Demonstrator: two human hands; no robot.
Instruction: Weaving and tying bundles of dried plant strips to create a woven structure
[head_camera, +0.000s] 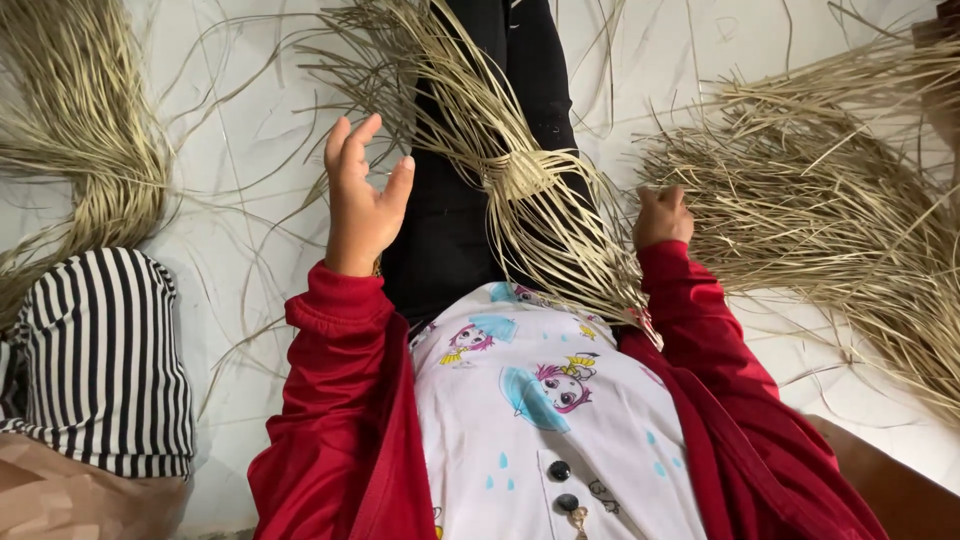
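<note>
Head view, listed near to far.

1. White printed shirt (545, 400) with dark buttons, worn under your red jacket (335, 430); both are cut off by the bottom edge.
2. Black-and-white striped cloth (105, 360), lower left, over something you cannot make out; its left side runs out of frame.
3. Brown surface (900, 490), lower right corner, only partly in frame, kind unclear.
4. Your left hand (362, 195): raised, palm side turned away from the camera, fingers spread and lightly curled, gripping nothing. One thin strand passes close by the fingertips; contact cannot be told.
5. Your right hand (662, 215): curled into a fist at the edge of the straw, fingers hidden from the camera. Whether it clamps strands cannot be told.
6. Knotted bundle of dried straw strips (520, 175), lying between your hands across the black trouser leg (455, 230), ends fanning toward your shirt and away toward the top edge.
7. Loose straw heap (830, 190), right, just beyond your right hand, cut off by the right edge.
8. Second straw heap (80, 130), far left, cut off at top and side.
9. Pale floor (250, 130) with stray strands scattered on it.
</note>
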